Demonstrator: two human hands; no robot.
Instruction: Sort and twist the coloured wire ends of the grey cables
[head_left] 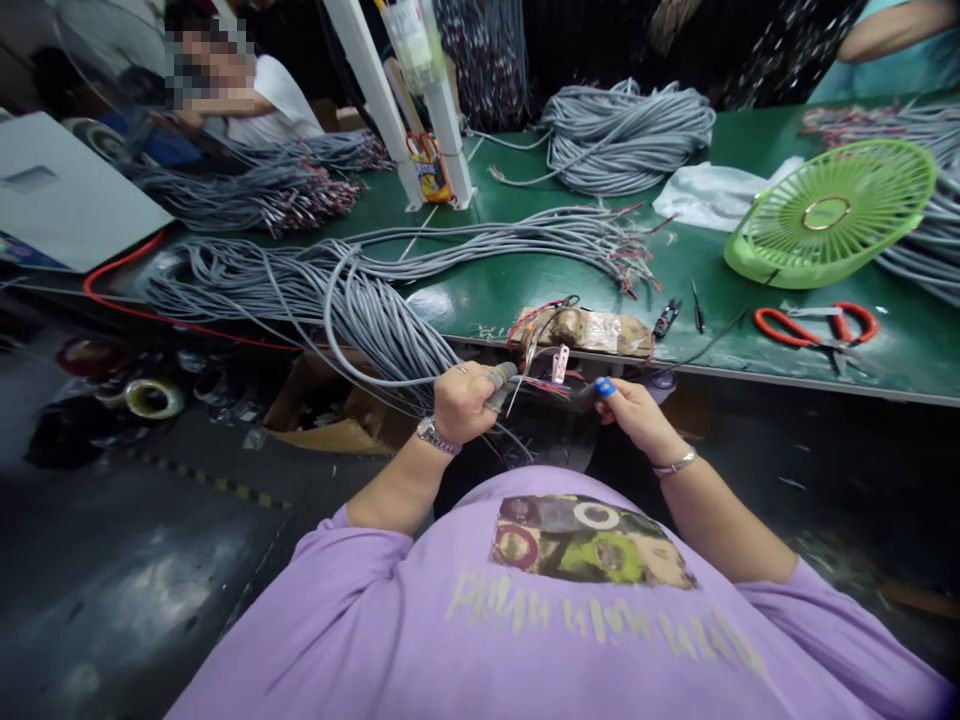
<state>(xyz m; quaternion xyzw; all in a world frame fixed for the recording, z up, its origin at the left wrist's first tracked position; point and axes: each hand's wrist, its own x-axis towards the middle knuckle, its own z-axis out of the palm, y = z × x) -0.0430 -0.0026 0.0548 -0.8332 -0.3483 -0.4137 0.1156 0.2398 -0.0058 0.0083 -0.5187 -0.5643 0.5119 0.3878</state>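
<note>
The left hand [466, 400], well apart from the right hand [637, 415], is clamped around a slim bunch of thin multicoloured wires [551, 389] just in front of the near edge of the glossy green table [495, 285]. The bunch's long axis runs left to right, its loose tips pointing toward the right hand, whose thumb and fingers are bent; whether they pinch anything I cannot tell. A thick bundle of round grey cables [390, 320] lies leftward, slanting down toward the left hand.
</note>
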